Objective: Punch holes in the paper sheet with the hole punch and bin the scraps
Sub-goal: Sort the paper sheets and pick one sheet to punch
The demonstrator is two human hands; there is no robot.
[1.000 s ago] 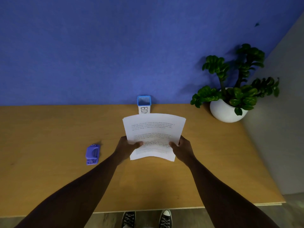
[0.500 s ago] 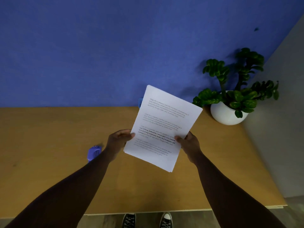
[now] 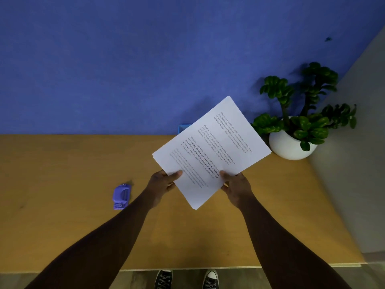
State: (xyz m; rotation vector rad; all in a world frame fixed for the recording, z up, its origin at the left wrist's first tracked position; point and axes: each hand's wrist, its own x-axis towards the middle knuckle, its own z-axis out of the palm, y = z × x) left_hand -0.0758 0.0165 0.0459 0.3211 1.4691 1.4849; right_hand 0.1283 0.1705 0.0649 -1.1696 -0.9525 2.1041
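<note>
A white printed paper sheet [image 3: 210,151] is held up above the wooden table [image 3: 62,184], turned so that its top points up and to the right. My left hand [image 3: 161,181] pinches its lower left edge and my right hand [image 3: 236,184] grips its lower right edge. A small purple hole punch [image 3: 121,196] lies on the table to the left of my left hand, apart from it. The blue bin [image 3: 183,128] stands against the wall and is mostly hidden behind the paper.
A green plant in a white pot [image 3: 289,147] stands at the table's back right corner, close to the paper's right edge. A blue wall runs behind the table. The table's front edge is near my shoes [image 3: 185,278].
The paper has been lifted off the table and rotated clockwise, now tilted to the upper right and covering most of the bin. Both hands have kept hold of it.
</note>
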